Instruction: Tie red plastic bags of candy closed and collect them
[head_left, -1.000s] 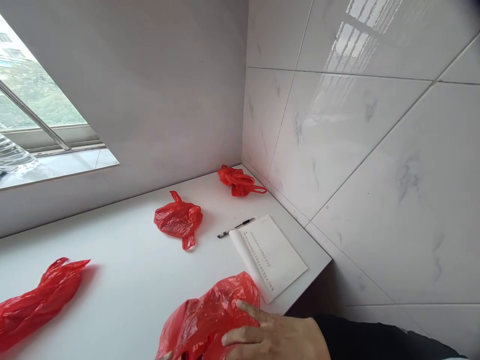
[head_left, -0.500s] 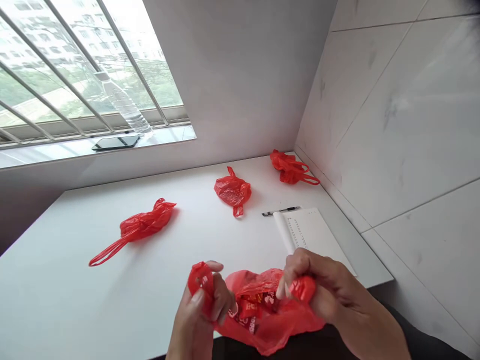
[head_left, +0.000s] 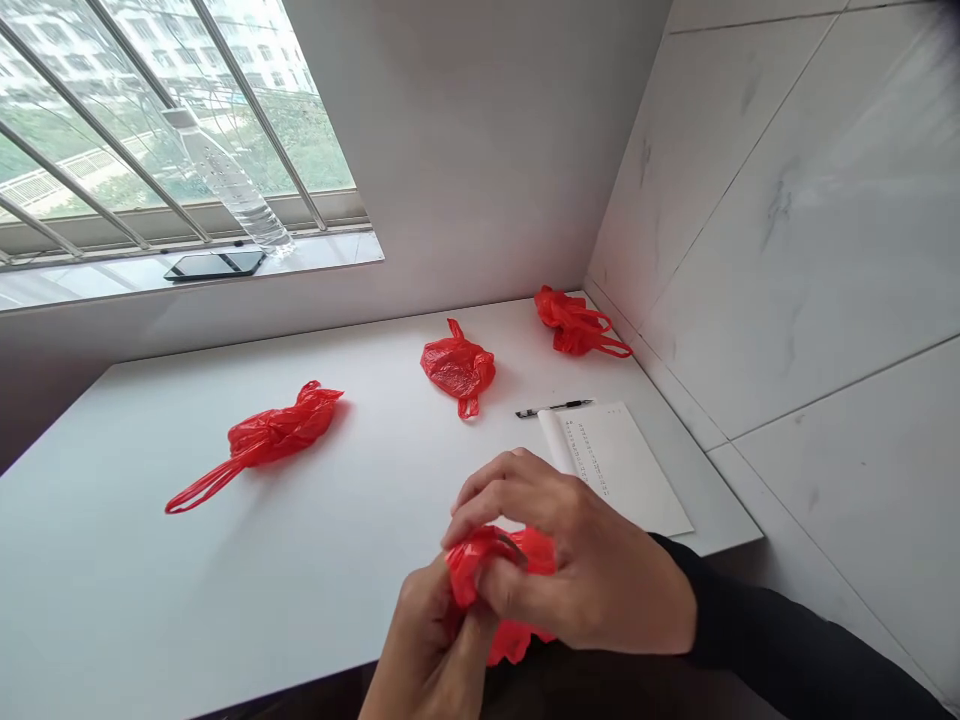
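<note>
Low in the head view, a red plastic bag (head_left: pixel 516 640) is bunched up between my two hands, near the table's front edge. My left hand (head_left: pixel 435 640) is closed around its gathered neck from below. Over the top of that neck curls my right hand (head_left: pixel 555 560), its thumb and fingers on the crumpled plastic. Most of the bag's body is hidden behind my hands, and what lies inside it cannot be seen now. Three more red plastic bags rest on the table: one at left (head_left: pixel 281 437), one in the middle (head_left: pixel 459 368), one at the back right (head_left: pixel 574 320).
An open notebook (head_left: pixel 637 470) lies on the white table (head_left: pixel 187 590) at right, with a black pen (head_left: pixel 555 409) beyond it. On the windowsill are a water bottle (head_left: pixel 232 185) and a dark phone (head_left: pixel 214 265). A tiled wall (head_left: pixel 810 250) bounds the right side.
My hands were apart, holding the bag's handles with wrapped items visible in its mouth. Now they are together, the bag's top is gathered, and the right hand has moved left.
</note>
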